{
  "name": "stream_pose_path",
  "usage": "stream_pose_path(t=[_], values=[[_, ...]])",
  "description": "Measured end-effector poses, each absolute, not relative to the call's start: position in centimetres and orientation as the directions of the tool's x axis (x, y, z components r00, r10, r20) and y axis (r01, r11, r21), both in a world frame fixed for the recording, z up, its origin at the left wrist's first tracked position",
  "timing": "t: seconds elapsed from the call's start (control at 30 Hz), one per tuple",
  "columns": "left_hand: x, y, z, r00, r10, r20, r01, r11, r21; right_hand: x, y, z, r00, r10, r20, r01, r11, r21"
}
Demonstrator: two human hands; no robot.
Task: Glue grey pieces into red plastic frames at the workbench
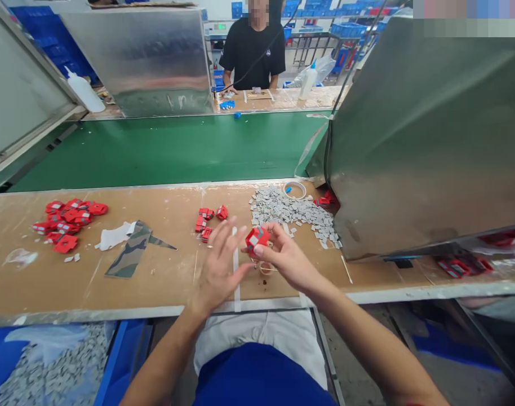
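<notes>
My right hand [289, 256] grips a small red plastic part [256, 239] with grey and white patches, held above the worktop between thumb and fingers. Just left of it, my left hand [220, 265] has its fingers apart and holds nothing that I can see. Beyond my left hand lies a small group of similar red parts [201, 224]. A spread pile of small flat grey pieces [278, 206] lies past my right hand, with a roll of tape [294, 190] at its far edge.
A heap of red parts [67, 220] and a camouflage cloth [131, 254] lie to the left. Behind the worktop runs a green belt [177, 146]. A metal panel [426, 141] bounds the right side. Across the belt stands a person [255, 53]. A blue bin [124, 361] sits below left.
</notes>
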State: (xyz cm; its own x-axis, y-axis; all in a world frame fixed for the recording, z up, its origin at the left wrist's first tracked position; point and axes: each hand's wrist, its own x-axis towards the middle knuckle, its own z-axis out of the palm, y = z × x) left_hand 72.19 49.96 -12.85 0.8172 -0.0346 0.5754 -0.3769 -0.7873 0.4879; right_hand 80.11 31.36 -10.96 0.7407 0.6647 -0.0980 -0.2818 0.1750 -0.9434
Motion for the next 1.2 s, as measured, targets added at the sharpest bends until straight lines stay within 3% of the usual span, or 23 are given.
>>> stream_pose_path(t=[0.13,0.3,0.47,0.7,0.77,0.83,0.93,1.0,1.1,1.13,1.2], values=[[71.6,46.4,-12.4,0.747,-0.023,0.665,-0.493,-0.69,0.53,75.8,31.0,-11.9,0.801,0.593,-0.083,-0.293,0.266,-0.919],[70.8,46.2,-13.4,0.834,-0.019,0.551,-0.442,-0.62,0.648,74.0,28.9,-12.6,0.75,0.648,-0.134,-0.288,0.137,-0.948],[70.1,46.1,-14.0,0.809,-0.098,0.579,-0.476,-0.686,0.55,73.8,28.9,-12.8,0.834,0.544,-0.095,-0.167,0.085,-0.982],[69.6,46.4,-12.5,0.878,-0.151,0.455,-0.381,-0.796,0.47,74.0,30.3,-12.9,0.907,0.42,0.023,0.123,-0.213,-0.969],[69.6,46.8,-12.0,0.884,-0.135,0.448,-0.377,-0.772,0.511,74.2,30.1,-12.8,0.881,0.473,0.002,0.068,-0.122,-0.99],[69.6,47.2,-11.7,0.878,-0.091,0.471,-0.38,-0.731,0.567,74.4,29.9,-12.8,0.821,0.568,-0.062,-0.123,0.07,-0.99],[69.6,47.7,-11.7,0.85,-0.021,0.527,-0.404,-0.668,0.625,74.4,30.0,-13.0,0.734,0.667,-0.124,-0.401,0.279,-0.872],[69.7,47.8,-11.8,0.839,-0.026,0.544,-0.454,-0.585,0.673,74.2,30.2,-13.1,0.716,0.687,-0.123,-0.447,0.316,-0.837],[69.6,47.8,-12.1,0.845,-0.079,0.53,-0.506,-0.444,0.74,73.4,29.6,-13.1,0.724,0.681,-0.107,-0.357,0.238,-0.903],[69.6,47.8,-12.3,0.854,-0.087,0.514,-0.497,-0.433,0.752,73.2,28.9,-13.1,0.764,0.638,-0.096,-0.27,0.181,-0.946],[69.4,48.0,-12.9,0.879,-0.079,0.47,-0.45,-0.466,0.762,72.9,26.9,-13.5,0.892,0.451,-0.015,-0.031,0.028,-0.999]])
